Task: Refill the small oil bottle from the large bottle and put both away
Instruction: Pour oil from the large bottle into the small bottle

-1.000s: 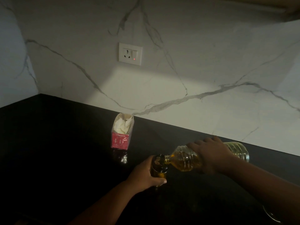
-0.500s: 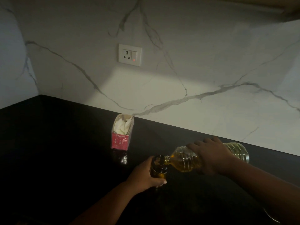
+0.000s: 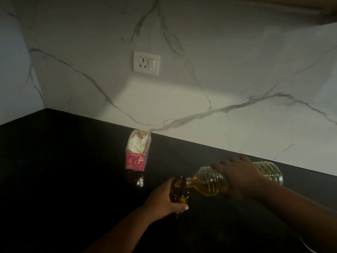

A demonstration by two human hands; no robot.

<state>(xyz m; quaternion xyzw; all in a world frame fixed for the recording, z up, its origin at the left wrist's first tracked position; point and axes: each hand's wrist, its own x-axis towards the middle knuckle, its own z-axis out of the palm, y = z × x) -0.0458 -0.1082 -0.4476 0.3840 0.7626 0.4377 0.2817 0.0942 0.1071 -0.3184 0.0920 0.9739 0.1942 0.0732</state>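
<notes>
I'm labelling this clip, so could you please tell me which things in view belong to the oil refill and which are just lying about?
In the job:
large bottle, tipped, held by the right hand
small bottle, held by the left hand

Lying about:
red carton on the black counter
wall socket

small bottle [image 3: 179,193]: dark glass, open mouth, upright on black desk [image 3: 73,179], gripped by left hand [image 3: 164,199], oil inside
large bottle [image 3: 209,181]: clear ribbed plastic, yellow oil, uncapped, lying near-horizontal, neck tipped down-left, gripped from above by right hand [image 3: 237,178]
mouths: large bottle's neck at small bottle's rim, touching or just above, unclear
</notes>
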